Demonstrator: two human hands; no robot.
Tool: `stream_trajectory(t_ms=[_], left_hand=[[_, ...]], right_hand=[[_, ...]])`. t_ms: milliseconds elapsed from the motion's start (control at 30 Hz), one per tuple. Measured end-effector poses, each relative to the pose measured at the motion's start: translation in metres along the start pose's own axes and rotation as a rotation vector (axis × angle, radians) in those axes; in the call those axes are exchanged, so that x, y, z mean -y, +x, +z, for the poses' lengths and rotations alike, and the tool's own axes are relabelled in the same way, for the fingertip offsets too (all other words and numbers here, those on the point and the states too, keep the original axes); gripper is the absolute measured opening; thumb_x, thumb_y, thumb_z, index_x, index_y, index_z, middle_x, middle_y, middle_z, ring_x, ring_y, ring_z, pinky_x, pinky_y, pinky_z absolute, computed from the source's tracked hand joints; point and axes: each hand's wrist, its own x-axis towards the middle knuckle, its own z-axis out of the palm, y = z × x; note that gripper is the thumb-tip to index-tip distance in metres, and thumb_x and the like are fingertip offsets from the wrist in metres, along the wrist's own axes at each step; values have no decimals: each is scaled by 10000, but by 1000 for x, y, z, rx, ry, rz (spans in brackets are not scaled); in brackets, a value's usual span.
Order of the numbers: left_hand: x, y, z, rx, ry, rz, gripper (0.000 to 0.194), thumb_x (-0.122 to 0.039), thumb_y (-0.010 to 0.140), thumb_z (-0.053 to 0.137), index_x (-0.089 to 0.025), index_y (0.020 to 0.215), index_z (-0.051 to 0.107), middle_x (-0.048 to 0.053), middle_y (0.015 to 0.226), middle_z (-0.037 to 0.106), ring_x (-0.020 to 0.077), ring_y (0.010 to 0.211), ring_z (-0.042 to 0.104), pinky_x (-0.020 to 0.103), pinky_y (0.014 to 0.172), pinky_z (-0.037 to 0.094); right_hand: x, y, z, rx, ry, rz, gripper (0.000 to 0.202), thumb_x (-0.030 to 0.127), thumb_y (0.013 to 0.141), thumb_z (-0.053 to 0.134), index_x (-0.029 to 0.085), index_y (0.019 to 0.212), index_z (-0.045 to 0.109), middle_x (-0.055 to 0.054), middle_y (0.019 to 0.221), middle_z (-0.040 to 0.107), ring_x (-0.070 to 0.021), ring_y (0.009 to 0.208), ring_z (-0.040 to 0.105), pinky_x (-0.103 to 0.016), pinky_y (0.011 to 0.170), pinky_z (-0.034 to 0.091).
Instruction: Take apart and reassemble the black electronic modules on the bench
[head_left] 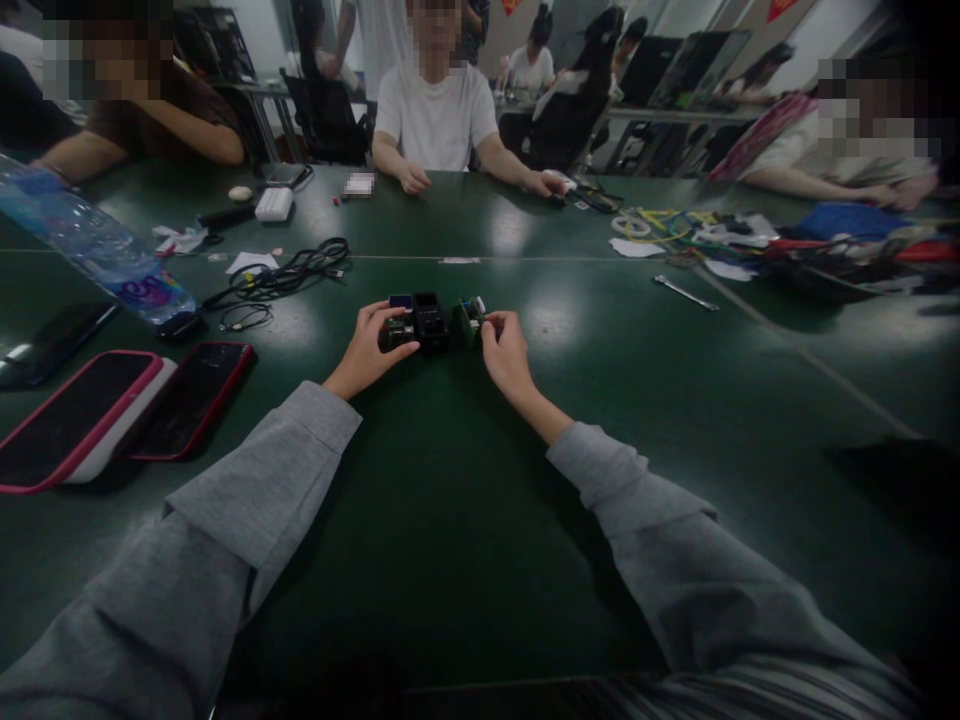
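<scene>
My left hand (367,345) grips a small circuit board (399,330) by its edges, with the thumb on the near side and fingers on the far side. A little dark screen (401,301) shows at that board's far end. Right beside it lies a black plastic case (430,322) with rectangular openings; whether the board touches it I cannot tell. My right hand (507,350) pinches a green circuit board (470,322) between thumb and fingers, tilted up on edge just right of the case. Its fingertips partly cover the board's right side.
Left on the green table (450,480) are phones (202,400), a leaning water bottle (97,250) and black cables (300,265). A wrench (685,293) and a heap of wires (787,240) lie to the right. A person in a white shirt (435,115) sits opposite, with others around.
</scene>
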Motion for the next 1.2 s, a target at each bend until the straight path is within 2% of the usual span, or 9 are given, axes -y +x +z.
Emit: stream_trajectory(t_ms=[100,233,500,667,767,933,1067,1133,1200], left_hand=[[1,1,0,-1,2,3,623,-501,799,776,-262,1328,550,135,1476,358,363,1356,474,565,1068,503],[3,1,1,-11,3,20,619,-508,796,777,-268,1322,555,134,1462,366,361,1362,464,567,1067,500],[8,1,3,-20,6,34,614,-504,803,771,-275,1330,553,132,1467,366,366,1358,465,577,1053,507],[7,1,3,-23,2,27,606,-496,796,781,-283,1319,560,124,1464,371,375,1357,463,587,1048,509],[5,1,2,-15,2,8,611,-496,795,781,-271,1318,562,130,1470,367,382,1353,467,591,1048,510],[4,1,2,-25,-12,14,604,-495,793,782,-276,1313,565,124,1461,374,372,1351,472,578,1046,517],[6,1,3,-19,-16,17,606,-495,795,779,-274,1315,561,125,1462,367,369,1353,471,587,1052,511],[7,2,4,-26,-20,24,603,-493,793,782,-271,1310,565,127,1458,370,368,1352,474,587,1058,507],[8,2,4,-34,-30,35,595,-489,793,785,-276,1304,569,125,1454,373,364,1352,478,585,1064,503]], right_hand=[[-1,-1,-1,-32,5,-70,335,439,884,614,205,1099,510,-110,1096,623,-260,1030,603,-463,936,484],[0,-2,-3,-28,7,-136,392,360,796,708,202,1099,516,-118,1124,602,-262,1048,594,-451,937,487],[4,-1,-4,-1,228,-12,246,331,905,541,209,1115,500,-60,927,628,-208,874,627,-373,802,498],[-2,3,-5,3,183,78,229,337,946,444,208,1123,512,-47,878,597,-210,831,607,-387,802,479],[-5,4,-5,-27,110,72,233,334,943,431,208,1116,523,-62,873,592,-250,917,590,-440,872,463],[-9,5,-4,-108,-62,36,250,385,949,423,223,1109,528,-101,1001,599,-299,1086,517,-544,1022,378],[-6,4,-4,-94,-54,-66,495,525,888,587,201,1258,520,-149,1190,573,-300,1121,536,-519,1027,424],[-3,4,-5,-34,-39,-130,521,477,864,633,202,1296,536,-153,1233,579,-299,1143,552,-500,1026,450],[-1,3,-8,22,-47,-171,436,380,881,599,216,1284,579,-138,1229,609,-294,1149,571,-492,1026,463]])
